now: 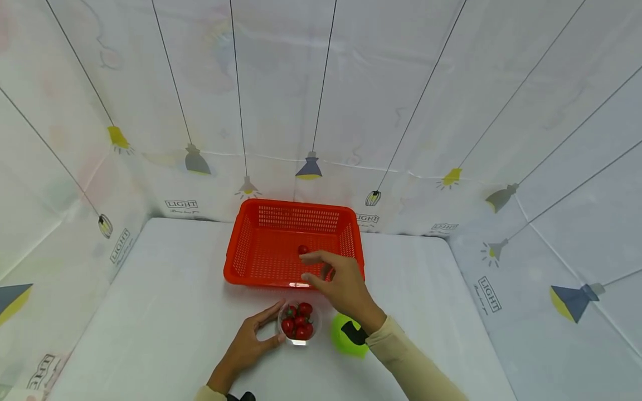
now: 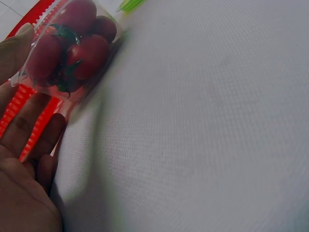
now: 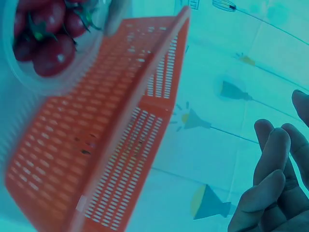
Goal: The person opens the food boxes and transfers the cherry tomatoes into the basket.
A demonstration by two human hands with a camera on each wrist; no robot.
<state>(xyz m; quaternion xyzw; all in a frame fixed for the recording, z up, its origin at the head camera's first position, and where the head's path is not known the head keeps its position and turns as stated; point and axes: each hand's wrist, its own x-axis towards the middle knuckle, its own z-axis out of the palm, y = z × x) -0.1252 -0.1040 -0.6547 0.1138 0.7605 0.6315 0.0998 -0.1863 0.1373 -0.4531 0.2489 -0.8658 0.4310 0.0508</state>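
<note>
A small clear plastic cup filled with several red cherry tomatoes stands on the table. My left hand holds its left side, index finger at the back and thumb at the front. In the left wrist view the thumb lies at the cup's rim. My right hand hovers over the front right part of a red perforated basket, thumb and index finger apart with nothing between them. One cherry tomato lies inside the basket, just beyond the right fingertips.
A lime-green round item sits right of the cup, partly covered by the right wrist. The white table is enclosed by light sheets printed with hanging lamps, and the basket stands near the back one.
</note>
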